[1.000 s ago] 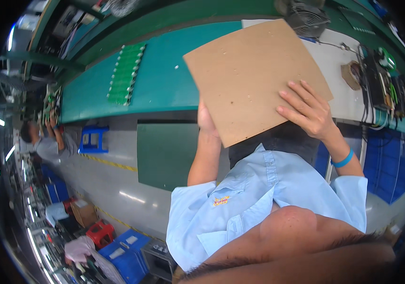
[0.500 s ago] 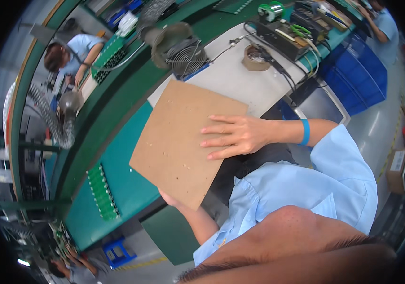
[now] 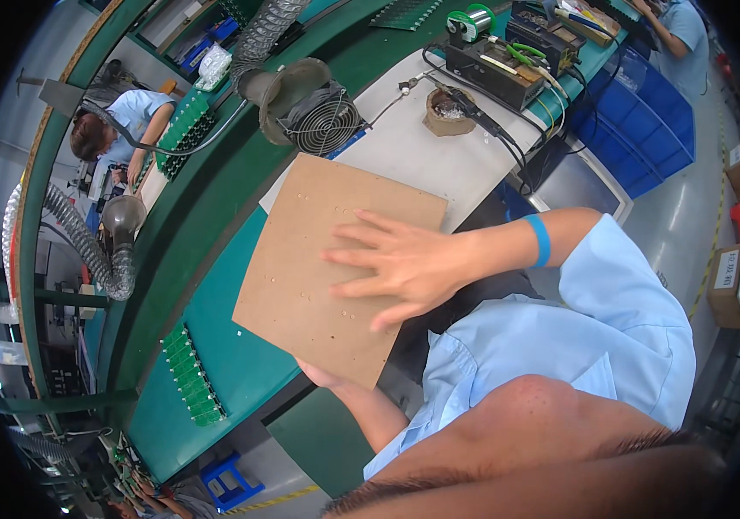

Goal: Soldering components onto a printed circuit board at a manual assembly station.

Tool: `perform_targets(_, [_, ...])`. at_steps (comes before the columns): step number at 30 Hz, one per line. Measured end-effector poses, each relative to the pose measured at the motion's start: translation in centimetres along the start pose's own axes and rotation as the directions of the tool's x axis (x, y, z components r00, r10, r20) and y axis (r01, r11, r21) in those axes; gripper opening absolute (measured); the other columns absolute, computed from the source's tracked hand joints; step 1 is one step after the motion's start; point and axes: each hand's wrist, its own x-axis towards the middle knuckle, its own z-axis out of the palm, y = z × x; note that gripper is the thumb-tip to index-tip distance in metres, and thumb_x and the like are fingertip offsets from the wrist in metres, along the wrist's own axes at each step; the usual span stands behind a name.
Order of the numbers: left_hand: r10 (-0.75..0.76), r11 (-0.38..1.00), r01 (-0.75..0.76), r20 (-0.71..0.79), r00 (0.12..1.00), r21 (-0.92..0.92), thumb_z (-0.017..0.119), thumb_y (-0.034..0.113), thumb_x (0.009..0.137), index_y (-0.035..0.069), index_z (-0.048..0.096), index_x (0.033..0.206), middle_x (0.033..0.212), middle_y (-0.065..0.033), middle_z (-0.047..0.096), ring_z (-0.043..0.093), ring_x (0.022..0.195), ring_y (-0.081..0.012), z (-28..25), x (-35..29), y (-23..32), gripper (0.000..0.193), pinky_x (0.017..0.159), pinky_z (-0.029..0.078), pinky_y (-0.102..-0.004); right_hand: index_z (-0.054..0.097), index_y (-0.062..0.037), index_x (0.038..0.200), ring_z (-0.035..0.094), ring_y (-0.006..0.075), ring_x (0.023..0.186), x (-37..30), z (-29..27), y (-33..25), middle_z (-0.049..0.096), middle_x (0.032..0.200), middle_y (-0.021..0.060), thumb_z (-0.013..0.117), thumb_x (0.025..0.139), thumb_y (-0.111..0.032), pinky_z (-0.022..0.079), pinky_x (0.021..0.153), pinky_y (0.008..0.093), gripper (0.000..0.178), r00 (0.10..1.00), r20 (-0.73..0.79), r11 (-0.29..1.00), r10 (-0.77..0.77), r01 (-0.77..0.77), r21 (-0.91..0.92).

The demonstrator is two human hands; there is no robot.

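A flat brown board (image 3: 301, 285), with small pale dots and specks across its face, is tilted in front of me over the bench edge. My right hand (image 3: 409, 264), a blue band around its wrist, lies flat on the board's upper face with fingers spread. At the lower edge, my left hand (image 3: 320, 374) holds the board from beneath; most of its fingers are hidden under it. Left of the board, a strip of green circuit boards (image 3: 191, 378) lies on the green bench mat (image 3: 245, 359).
Behind the board stand a small fan (image 3: 322, 121) and a flexible exhaust duct (image 3: 262, 43). A brown cup (image 3: 448, 112), a black soldering unit (image 3: 491, 73) and a solder wire spool (image 3: 471, 23) are further right. Co-workers sit across the bench and at far right. A blue bin (image 3: 638, 130) stands beyond.
My right hand has slid leftward over the board, its fingers spreading wider. My left hand still holds the lower edge. The whole view has shifted slightly.
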Motion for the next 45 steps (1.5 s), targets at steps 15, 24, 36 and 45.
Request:
perform_targets(15, [-0.021, 0.979, 0.021, 0.002, 1.0, -0.204, 0.026, 0.037, 0.118, 0.012, 0.045, 0.163, 0.15, -0.0198, 0.063, 0.073, 0.121, -0.0344, 1.2, -0.4, -0.6, 0.055, 0.093, 0.067, -0.055, 0.057, -0.021, 0.155, 0.022, 0.0647, 0.153, 4.1, 5.3, -2.4, 0.032, 0.17, 0.0282, 0.059, 0.099, -0.067, 0.015, 0.109, 0.0925, 0.072, 0.965, -0.131, 0.958, 0.226, -0.245, -0.15])
perform_targets(24, [0.046, 0.899, 0.132, 0.392, 0.919, -0.417, 0.025, 0.058, 0.114, 0.021, 0.036, 0.169, 0.158, -0.0184, 0.057, 0.062, 0.138, -0.0376, -4.4, -0.7, -4.9, 0.068, 0.107, 0.06, -0.058, 0.06, -0.0216, 0.152, 0.022, 0.0639, 0.153, 3.8, 4.7, -3.4, 0.033, 0.169, 0.0273, 0.064, 0.096, -0.065, 0.016, 0.109, 0.0925, 0.072, 0.963, -0.216, 0.977, 0.163, -0.188, -0.098])
perform_targets(36, [0.122, 0.983, 0.007, 0.69, 0.713, -0.182, 0.035, 0.052, 0.111, 0.017, 0.042, 0.164, 0.164, -0.0175, 0.051, 0.05, 0.15, -0.0379, 1.4, 0.9, -5.7, 0.063, 0.119, 0.046, -0.0562, 0.056, -0.0218, 0.157, 0.017, 0.058, 0.159, 3.0, 3.7, -4.3, 0.017, 0.176, 0.0288, 0.081, 0.086, -0.054, 0.021, 0.122, 0.0787, 0.083, 0.966, -0.249, 0.997, 0.068, -0.059, 0.045])
perform_targets(45, [-0.126, 0.919, -0.162, 0.657, 0.743, 0.36, 0.045, 0.035, 0.112, 0.01, 0.051, 0.158, 0.167, -0.017, 0.048, 0.045, 0.154, -0.0364, 4.9, 2.3, 1.5, 0.052, 0.124, 0.039, -0.0526, 0.035, -0.0048, 0.166, 0.026, 0.0531, 0.159, 3.4, 1.6, -4.4, 0.013, 0.175, 0.034, 0.095, 0.076, -0.031, 0.038, 0.127, 0.0551, 0.112, 0.929, -0.364, 0.948, 0.059, 0.062, 0.312])
